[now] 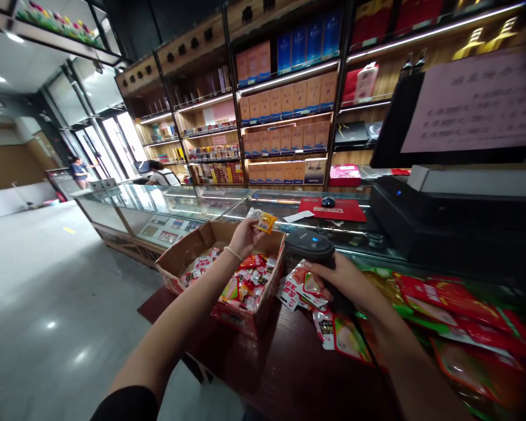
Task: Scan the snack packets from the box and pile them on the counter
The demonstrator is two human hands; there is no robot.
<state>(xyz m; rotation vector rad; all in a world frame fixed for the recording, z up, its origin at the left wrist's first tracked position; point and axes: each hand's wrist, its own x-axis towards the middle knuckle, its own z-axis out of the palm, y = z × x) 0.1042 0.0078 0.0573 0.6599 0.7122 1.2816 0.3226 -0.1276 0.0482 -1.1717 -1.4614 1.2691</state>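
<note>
My left hand [244,236] is closed on a small yellow snack packet [263,220], held up above an open cardboard box [182,253] full of small snack packets. My right hand [342,279] grips the handle of a black barcode scanner [310,248], whose head with a blue light faces toward the packet. Loose red and white snack packets [298,287] lie on the dark wooden counter [284,362] just under the scanner.
Larger red and green snack bags [456,316] pile on the counter at right. A black register with a screen [456,117] stands behind them. Glass display cases [166,204] run left; a red mat with a mouse [328,202] lies on one. Shelves of boxes line the back wall. A person [78,171] stands far left.
</note>
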